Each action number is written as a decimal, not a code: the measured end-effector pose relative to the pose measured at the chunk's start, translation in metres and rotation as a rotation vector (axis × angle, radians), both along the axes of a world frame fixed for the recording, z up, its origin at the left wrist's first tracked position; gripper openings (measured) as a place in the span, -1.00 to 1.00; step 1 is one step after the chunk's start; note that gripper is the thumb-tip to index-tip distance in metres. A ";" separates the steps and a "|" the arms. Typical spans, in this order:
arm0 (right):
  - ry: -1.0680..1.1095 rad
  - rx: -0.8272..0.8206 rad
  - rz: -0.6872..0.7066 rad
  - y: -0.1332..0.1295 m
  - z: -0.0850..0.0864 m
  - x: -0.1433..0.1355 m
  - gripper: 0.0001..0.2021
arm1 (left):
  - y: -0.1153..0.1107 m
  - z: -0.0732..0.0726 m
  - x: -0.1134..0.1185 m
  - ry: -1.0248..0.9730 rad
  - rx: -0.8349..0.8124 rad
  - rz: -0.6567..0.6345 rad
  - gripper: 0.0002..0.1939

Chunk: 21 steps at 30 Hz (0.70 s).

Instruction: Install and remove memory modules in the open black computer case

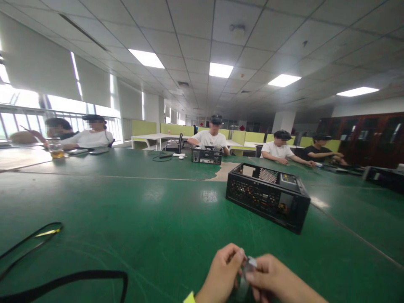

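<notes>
In the head view, 2 bare hands meet low over a green table (176, 219), a small grey strip (251, 262) pinched between them. The left hand (221, 271) closes narrow at the strip's left side; the right hand (276, 275) grips it from the right, thumb and fingers drawn together. The strip's long axis appears to run away from the wearer, its upper end tipped slightly right; blur and fingers hide the rest, and its exact shape cannot be told.

Beyond the hands and to the right sits a black computer case (265, 198), open on top, its length slanting from far left to near right. The right hand is the nearer to its close corner, with green tabletop between.

To the wearer's left, well apart from the hands, lie a looped black cable (23, 256) with a yellow tag (49, 232) and, closer in, a thick black strap (78, 275).

Across the table, a person (210, 139) in a white shirt works behind a 2nd computer case (206, 156), near a worn patch (224, 171). Another 2 people sit at right and 2 at left, near a cup (57, 152) of amber liquid.
</notes>
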State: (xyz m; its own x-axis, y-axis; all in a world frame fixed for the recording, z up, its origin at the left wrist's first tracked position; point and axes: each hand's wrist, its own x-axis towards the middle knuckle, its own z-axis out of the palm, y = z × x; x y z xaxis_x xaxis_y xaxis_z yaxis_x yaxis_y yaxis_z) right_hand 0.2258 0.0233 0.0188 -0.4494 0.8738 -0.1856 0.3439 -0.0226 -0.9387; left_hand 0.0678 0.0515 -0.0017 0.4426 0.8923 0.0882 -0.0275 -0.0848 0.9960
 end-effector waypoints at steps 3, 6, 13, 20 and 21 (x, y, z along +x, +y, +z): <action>0.030 -0.051 -0.115 0.031 0.015 -0.004 -0.50 | 0.008 -0.008 -0.003 0.028 -0.100 -0.064 -0.43; -0.112 0.049 -0.069 0.053 0.034 -0.004 -0.55 | 0.015 -0.015 -0.004 0.058 -0.179 -0.136 -0.46; -0.854 0.770 -0.656 0.146 0.089 0.077 -0.53 | 0.031 -0.022 -0.015 0.010 -0.187 0.080 -0.52; -1.084 0.870 -0.845 0.177 0.058 0.116 -0.43 | 0.031 -0.027 -0.015 0.103 -0.224 0.023 -0.61; -1.117 0.941 -0.847 0.173 0.047 0.111 -0.42 | 0.033 -0.029 -0.014 0.116 -0.214 0.021 -0.61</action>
State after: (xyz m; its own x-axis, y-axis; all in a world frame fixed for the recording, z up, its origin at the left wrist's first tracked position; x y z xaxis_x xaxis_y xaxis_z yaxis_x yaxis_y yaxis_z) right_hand 0.3367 0.1967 0.0661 0.1518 0.7677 0.6226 0.9871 -0.1500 -0.0557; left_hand 0.0540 0.0841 -0.0308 0.4202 0.8943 -0.1540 0.0872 0.1292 0.9878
